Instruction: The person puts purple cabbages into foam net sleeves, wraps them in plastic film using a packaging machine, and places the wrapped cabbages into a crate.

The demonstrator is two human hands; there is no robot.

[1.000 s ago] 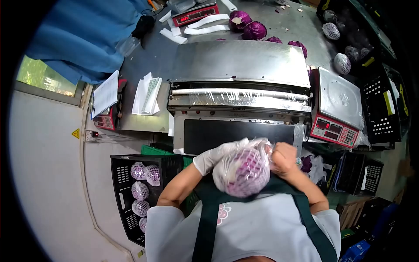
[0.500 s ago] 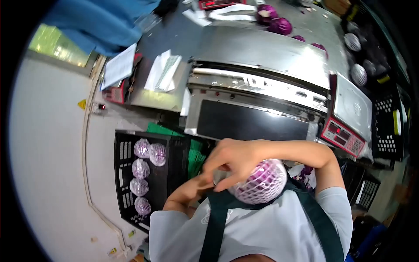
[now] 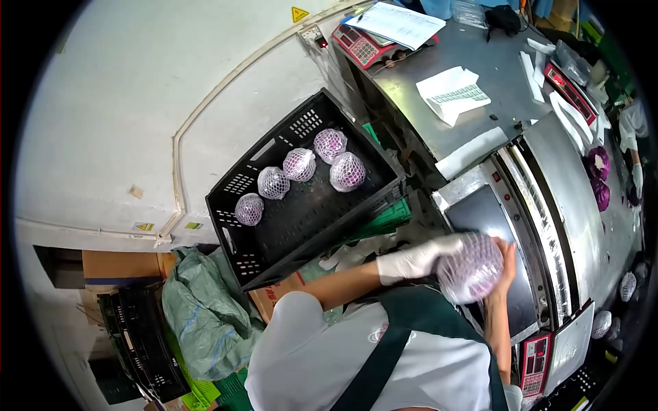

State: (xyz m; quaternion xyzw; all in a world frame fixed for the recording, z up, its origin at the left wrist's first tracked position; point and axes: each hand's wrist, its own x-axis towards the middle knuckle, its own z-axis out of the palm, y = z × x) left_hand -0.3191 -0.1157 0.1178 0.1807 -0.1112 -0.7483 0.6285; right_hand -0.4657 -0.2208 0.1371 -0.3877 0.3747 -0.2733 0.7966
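A purple cabbage in a white foam net and clear film (image 3: 470,268) is held between both hands, in front of the apron. My left hand (image 3: 419,259), in a white glove, presses on its left side. My bare right hand (image 3: 506,264) wraps round its right side. Just beyond lies the black plate of the wrapping machine (image 3: 490,222). To the left, a black crate (image 3: 312,229) holds several netted cabbages (image 3: 347,172) along its far side.
A metal table (image 3: 411,89) carries papers (image 3: 454,94) and a red scale (image 3: 363,45). Another scale (image 3: 534,363) is at the lower right. A green sack (image 3: 205,315) lies at lower left. Loose cabbages (image 3: 599,163) and a co-worker's gloved hand (image 3: 637,178) show at right.
The view has swung left toward the crate. My right hand, earlier crossed over near my left hand, is now at the cabbage's right side, and my left hand has come onto its left side.
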